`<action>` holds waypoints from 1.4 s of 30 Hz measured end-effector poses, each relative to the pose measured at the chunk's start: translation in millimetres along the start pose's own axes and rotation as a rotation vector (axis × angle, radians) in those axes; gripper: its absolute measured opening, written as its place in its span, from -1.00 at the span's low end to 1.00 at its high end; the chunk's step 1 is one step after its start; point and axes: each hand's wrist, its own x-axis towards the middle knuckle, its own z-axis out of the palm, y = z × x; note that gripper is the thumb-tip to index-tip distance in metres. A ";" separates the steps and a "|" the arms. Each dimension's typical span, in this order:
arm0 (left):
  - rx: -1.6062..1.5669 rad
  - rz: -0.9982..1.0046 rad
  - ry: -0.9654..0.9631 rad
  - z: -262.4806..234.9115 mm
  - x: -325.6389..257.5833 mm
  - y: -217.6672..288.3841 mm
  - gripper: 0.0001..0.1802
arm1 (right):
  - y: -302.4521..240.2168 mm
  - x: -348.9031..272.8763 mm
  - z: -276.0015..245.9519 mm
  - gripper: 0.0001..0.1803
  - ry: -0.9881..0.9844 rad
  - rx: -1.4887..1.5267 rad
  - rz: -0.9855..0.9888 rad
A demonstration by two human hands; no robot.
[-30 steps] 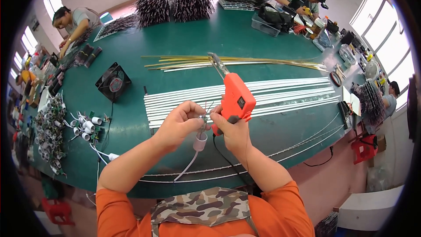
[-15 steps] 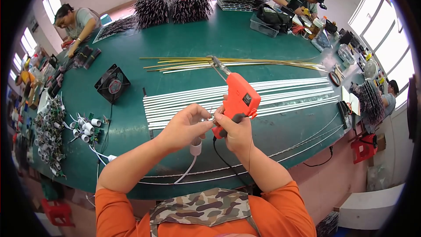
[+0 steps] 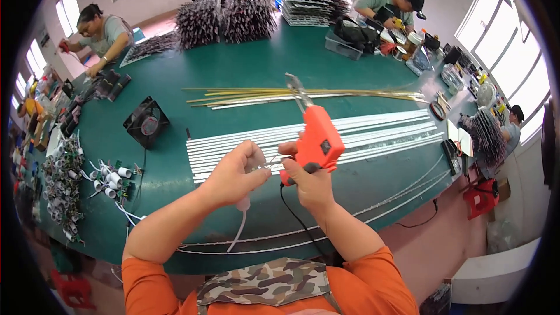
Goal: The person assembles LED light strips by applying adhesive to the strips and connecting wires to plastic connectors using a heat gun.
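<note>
My right hand [image 3: 314,184] is wrapped around the dark handle of an orange-red soldering gun [image 3: 319,140]. The gun's metal tip points away from me, over the table. Close beside it on the left, my left hand [image 3: 236,169] pinches thin fine wires with thumb and forefinger. A white cylindrical socket [image 3: 242,203] shows under that hand, and a white cable [image 3: 237,233] runs down from it. Some fingertips of the right hand reach toward the same wires; whether they touch them I cannot tell. Below the hands, long white strips [image 3: 385,131] lie side by side on the green table [image 3: 198,64].
Brass-coloured rods [image 3: 227,98] lie beyond the strips. At left are a black fan [image 3: 146,123], white sockets with green boards [image 3: 109,182] and a larger heap of them [image 3: 63,189]. The gun's black cord [image 3: 294,213] crosses the near edge. Two co-workers sit across the table.
My hands have drawn slightly apart, and the socket under the left hand has shifted left. The soldering gun has tilted a little. At far left, a co-worker has raised a hand with a red tool.
</note>
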 end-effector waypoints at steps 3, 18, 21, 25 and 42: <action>0.211 0.079 -0.030 0.7 -0.1 -2.3 -0.79 | -9.2 -4.1 8.8 -0.88 -0.069 -0.074 0.108; 0.703 0.410 0.164 -42.1 -31.4 30.1 -0.78 | 2.1 2.9 -3.9 -0.55 0.100 0.381 0.218; 0.880 0.655 0.353 -74.1 -51.9 69.9 -0.75 | -11.3 -3.6 -23.2 -0.48 -0.069 -0.219 -0.112; 1.229 0.805 0.382 -120.1 -73.3 86.8 -0.77 | -27.1 -2.5 -6.4 -0.49 0.059 0.121 -0.037; 1.091 0.117 0.119 -126.6 -70.6 -95.5 -0.77 | -2.9 -22.9 5.5 -0.42 -0.257 -0.072 0.179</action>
